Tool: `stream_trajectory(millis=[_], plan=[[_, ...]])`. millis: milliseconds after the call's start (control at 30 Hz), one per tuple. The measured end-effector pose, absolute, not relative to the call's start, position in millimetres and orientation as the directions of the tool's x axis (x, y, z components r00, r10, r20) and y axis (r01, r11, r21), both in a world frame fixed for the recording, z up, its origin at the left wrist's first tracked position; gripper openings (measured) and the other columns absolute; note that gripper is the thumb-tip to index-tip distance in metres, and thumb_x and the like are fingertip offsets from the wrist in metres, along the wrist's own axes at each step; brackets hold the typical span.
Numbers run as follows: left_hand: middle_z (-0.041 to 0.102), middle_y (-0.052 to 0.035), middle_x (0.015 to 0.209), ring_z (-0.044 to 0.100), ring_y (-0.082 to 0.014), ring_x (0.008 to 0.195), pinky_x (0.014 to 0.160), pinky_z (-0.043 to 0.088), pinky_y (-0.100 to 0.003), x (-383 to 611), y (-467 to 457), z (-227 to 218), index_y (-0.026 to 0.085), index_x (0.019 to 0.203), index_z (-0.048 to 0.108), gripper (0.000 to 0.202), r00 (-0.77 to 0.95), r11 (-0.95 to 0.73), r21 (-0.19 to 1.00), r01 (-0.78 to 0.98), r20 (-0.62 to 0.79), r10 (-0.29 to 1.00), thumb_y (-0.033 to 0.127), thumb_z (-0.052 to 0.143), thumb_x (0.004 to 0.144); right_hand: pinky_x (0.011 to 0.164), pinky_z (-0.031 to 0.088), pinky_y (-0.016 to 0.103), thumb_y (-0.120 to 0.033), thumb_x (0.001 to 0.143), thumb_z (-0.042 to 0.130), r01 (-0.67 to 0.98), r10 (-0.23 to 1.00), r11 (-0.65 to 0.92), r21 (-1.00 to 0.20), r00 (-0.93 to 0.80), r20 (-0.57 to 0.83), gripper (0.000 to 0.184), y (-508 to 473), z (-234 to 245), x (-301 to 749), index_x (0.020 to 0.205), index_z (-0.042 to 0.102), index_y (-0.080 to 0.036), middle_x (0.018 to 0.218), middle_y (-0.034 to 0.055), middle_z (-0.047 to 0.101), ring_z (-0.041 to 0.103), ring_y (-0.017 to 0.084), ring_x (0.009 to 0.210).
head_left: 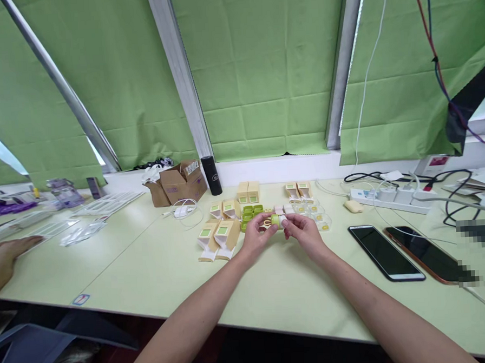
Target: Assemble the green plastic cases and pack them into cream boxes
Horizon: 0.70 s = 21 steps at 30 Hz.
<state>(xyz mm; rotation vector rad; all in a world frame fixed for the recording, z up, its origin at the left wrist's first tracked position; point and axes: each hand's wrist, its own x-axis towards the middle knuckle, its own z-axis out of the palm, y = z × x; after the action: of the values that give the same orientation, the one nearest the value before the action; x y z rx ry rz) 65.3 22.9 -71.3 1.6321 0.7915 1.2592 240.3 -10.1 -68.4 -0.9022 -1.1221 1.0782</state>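
Between both hands, above the table, is a small green-and-white cylindrical piece with a pale loop at its left end. My left hand is closed on the green part. My right hand pinches the white end. Just behind them are green square cups and a clear tray with yellow spots in its rounded hollows. Left of my left hand, small open cardboard boxes with green labels stand in pairs. The exact kind of the held piece is too small to make out.
Two phones and a power strip with cables lie to the right. A brown carton and a black bottle stand at the back. Another person's hand rests at far left, near white frames.
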Motion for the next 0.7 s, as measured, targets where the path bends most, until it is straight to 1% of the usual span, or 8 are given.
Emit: stream_trajectory(millis=[67, 133, 267, 400, 700], plan=[[0.077, -0.0141, 0.119, 0.072, -0.0268, 0.107, 0.085, 0.053, -0.032, 66.2, 22.4, -71.4, 0.016, 0.115, 0.072, 0.062, 0.274, -0.387, 0.922, -0.025, 0.378, 0.884, 0.063, 0.087, 0.076, 0.058, 0.053, 0.032, -0.068, 0.066, 0.088, -0.183, 0.961, 0.272, -0.945, 0.097, 0.257, 0.069, -9.9, -69.1, 240.7, 0.111, 0.078, -0.016, 0.059, -0.003, 0.063, 0.058, 0.015, 0.054], [0.077, -0.0135, 0.114, 0.072, -0.0271, 0.106, 0.083, 0.053, -0.032, 67.4, 22.0, -71.7, 0.016, 0.112, 0.071, 0.061, 0.263, -0.385, 0.923, -0.013, 0.375, 0.889, 0.062, 0.088, 0.075, 0.058, 0.053, 0.032, -0.067, 0.069, 0.087, -0.16, 0.956, 0.288, -0.944, 0.099, 0.275, 0.069, -9.4, -69.5, 241.2, 0.115, 0.078, -0.017, 0.06, -0.0032, 0.063, 0.059, 0.015, 0.054], [0.077, -0.0124, 0.111, 0.073, -0.0268, 0.105, 0.08, 0.051, -0.031, 70.0, 21.2, -71.7, 0.017, 0.11, 0.069, 0.059, 0.249, -0.395, 0.919, 0.018, 0.378, 0.892, 0.058, 0.09, 0.074, 0.059, 0.056, 0.034, -0.066, 0.069, 0.086, -0.145, 0.953, 0.295, -0.945, 0.116, 0.279, 0.063, -7.5, -71.0, 241.3, 0.109, 0.079, -0.018, 0.064, -0.001, 0.067, 0.06, 0.016, 0.054], [0.078, -0.0131, 0.113, 0.073, -0.0272, 0.107, 0.08, 0.05, -0.031, 71.9, 20.1, -70.4, 0.017, 0.108, 0.069, 0.056, 0.238, -0.389, 0.921, 0.032, 0.371, 0.898, 0.055, 0.091, 0.073, 0.059, 0.057, 0.034, -0.066, 0.067, 0.087, -0.152, 0.951, 0.294, -0.944, 0.149, 0.272, 0.063, -5.7, -73.5, 239.3, 0.106, 0.078, -0.018, 0.067, -0.0005, 0.069, 0.062, 0.016, 0.054], [0.077, -0.0117, 0.11, 0.073, -0.0259, 0.104, 0.079, 0.05, -0.031, 73.7, 20.0, -71.0, 0.017, 0.105, 0.068, 0.056, 0.229, -0.387, 0.922, 0.01, 0.374, 0.899, 0.059, 0.09, 0.074, 0.056, 0.059, 0.032, -0.068, 0.067, 0.087, -0.202, 0.954, 0.287, -0.937, 0.153, 0.259, 0.063, -4.5, -74.8, 236.9, 0.103, 0.077, -0.017, 0.069, -0.0007, 0.069, 0.061, 0.014, 0.055]])
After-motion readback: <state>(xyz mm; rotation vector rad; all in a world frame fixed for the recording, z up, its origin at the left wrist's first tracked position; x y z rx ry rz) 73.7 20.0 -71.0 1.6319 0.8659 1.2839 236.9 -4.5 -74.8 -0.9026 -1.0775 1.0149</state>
